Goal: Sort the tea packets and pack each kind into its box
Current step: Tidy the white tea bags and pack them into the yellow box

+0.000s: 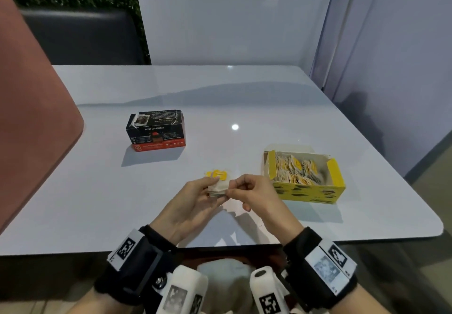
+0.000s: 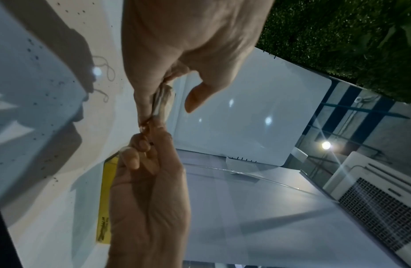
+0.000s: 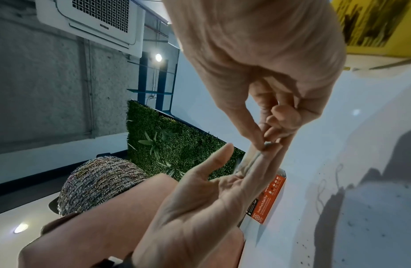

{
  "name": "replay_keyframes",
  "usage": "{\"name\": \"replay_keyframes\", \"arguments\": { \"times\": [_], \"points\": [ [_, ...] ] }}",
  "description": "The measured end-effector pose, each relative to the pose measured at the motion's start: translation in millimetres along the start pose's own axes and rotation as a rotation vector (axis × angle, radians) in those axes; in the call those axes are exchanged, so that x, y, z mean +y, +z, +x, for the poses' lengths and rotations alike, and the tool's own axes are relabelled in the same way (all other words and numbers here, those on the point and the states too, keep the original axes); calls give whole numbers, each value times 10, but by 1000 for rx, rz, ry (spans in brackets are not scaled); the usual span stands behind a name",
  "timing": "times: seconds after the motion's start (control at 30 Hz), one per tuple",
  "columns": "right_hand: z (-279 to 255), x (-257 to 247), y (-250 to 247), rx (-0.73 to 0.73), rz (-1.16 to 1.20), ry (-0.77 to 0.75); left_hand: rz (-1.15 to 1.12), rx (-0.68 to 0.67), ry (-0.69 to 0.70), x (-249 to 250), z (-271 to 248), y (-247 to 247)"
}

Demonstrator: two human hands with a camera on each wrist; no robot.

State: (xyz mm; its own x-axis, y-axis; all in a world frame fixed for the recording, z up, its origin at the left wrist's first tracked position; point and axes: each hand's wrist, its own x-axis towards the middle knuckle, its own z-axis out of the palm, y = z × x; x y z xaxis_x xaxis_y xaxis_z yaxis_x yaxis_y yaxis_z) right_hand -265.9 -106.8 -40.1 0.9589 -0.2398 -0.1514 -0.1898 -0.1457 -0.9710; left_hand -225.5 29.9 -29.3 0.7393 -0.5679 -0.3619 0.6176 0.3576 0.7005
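A small stack of pale tea packets [image 1: 221,187] with yellow tags [image 1: 218,174] lies on the straight fingers of my left hand [image 1: 215,189], just above the white table [image 1: 244,108]. In the left wrist view the stack [image 2: 162,100] rests against those fingers, with the thumb lifted off it. My right hand [image 1: 228,192] pinches the stack's near edge between thumb and forefinger [image 3: 257,137]. The open yellow box [image 1: 318,192], holding several yellow-tagged packets, stands just right of my hands. The black and red box [image 1: 156,134] stands at the far left, its flaps lying over the top.
A pink seat back [image 1: 31,123] rises along the table's left edge, and a pale wall panel [image 1: 391,69] borders the right side. A loose thread [image 2: 108,72] and dark specks lie on the tabletop beneath my hands. The table's front edge [image 1: 73,250] runs close to my wrists.
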Motion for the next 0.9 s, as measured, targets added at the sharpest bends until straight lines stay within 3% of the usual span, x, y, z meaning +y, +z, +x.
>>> {"name": "replay_keyframes", "arguments": {
  "times": [0.2,0.3,0.43,0.47,0.6,0.7,0.77,0.83,0.9],
  "points": [
    [17,-53,-55,-19,-387,-90,367,9,72,-31,32,-31],
    [-119,-130,-180,29,-507,-221,579,-77,65,4,-39,-31],
    [-239,-297,-411,-208,-763,-359,840,-211,12,87,-139,144],
    [-234,-335,-469,-210,-792,-368,914,-235,23,105,-127,204],
    [-191,-522,-726,-100,-803,-423,1204,-199,189,167,43,463],
    [-101,-638,-1015,-89,-654,-397,1203,-130,315,177,233,641],
    [11,-699,-1295,-71,-675,-371,1234,-91,376,176,386,689],
    [159,-716,-1588,-76,-897,-373,1299,-103,357,142,535,687],
    [302,-670,-1777,-172,-1257,-372,1374,-173,266,61,675,651]
  ]
}}
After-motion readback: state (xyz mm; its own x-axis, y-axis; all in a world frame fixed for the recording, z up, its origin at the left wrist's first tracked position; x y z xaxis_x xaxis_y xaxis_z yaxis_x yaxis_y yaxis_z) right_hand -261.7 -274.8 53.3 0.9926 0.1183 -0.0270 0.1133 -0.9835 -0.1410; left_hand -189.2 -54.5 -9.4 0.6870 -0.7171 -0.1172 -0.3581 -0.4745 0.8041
